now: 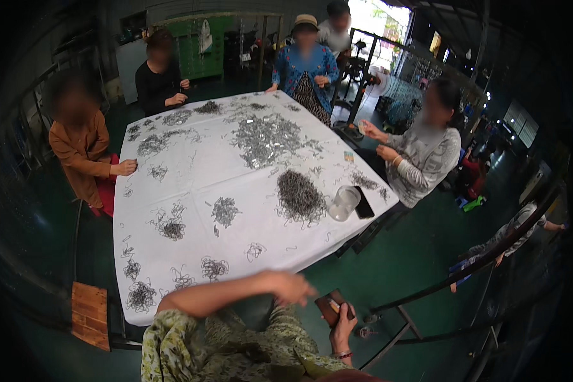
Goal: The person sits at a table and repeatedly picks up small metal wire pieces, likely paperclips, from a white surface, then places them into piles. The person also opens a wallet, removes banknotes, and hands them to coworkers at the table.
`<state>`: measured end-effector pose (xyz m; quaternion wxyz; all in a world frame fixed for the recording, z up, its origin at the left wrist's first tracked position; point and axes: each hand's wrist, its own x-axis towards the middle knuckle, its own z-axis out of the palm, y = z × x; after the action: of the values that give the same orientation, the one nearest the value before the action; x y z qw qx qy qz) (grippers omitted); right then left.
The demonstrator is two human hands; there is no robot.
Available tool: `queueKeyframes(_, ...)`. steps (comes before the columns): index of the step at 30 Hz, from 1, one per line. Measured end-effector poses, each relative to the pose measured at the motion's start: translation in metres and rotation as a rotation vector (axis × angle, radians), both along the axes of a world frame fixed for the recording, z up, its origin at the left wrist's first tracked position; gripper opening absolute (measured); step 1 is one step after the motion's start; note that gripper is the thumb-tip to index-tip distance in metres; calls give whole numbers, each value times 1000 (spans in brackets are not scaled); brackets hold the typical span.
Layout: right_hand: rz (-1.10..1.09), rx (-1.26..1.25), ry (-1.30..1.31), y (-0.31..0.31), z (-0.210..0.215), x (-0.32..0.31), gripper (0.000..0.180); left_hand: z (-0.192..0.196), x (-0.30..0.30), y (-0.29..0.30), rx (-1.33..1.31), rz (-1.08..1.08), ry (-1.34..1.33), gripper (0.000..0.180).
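Two hands: right [342, 325] grips brown wallet [330, 307]; left [291, 286] empty, fingers blurred.

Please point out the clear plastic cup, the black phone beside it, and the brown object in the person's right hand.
clear plastic cup [344, 203]: head view, on its side wall.
black phone [364, 203]: head view, middle of its face.
brown object [329, 305]: head view, upper part above the right hand [342, 328].

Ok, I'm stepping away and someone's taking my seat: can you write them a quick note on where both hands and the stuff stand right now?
Left hand: empty, fingers loosely curled, raised over the lap just off the table edge.
Right hand: holding a small brown wallet-like case beside the knee.
On the table: many small wire heaps, a big dark pile, a larger shiny pile, a plastic cup by a phone.
Done: heaps spread out.
Left: neither hand touches wire.
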<state>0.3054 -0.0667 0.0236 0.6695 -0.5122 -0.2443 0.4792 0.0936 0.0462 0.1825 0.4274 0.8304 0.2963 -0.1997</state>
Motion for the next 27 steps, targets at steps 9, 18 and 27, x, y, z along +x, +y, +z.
queueKeyframes(9,13,114,-37,67,42,18,44,37,132,341,888,675,197,72)
queueKeyframes(18,-48,-75,49,106,16,73,46,-7,223,496,673,871,270,97)
queueKeyframes(27,-88,-52,63,143,-15,100,47,-13,257,558,741,734,292,75)
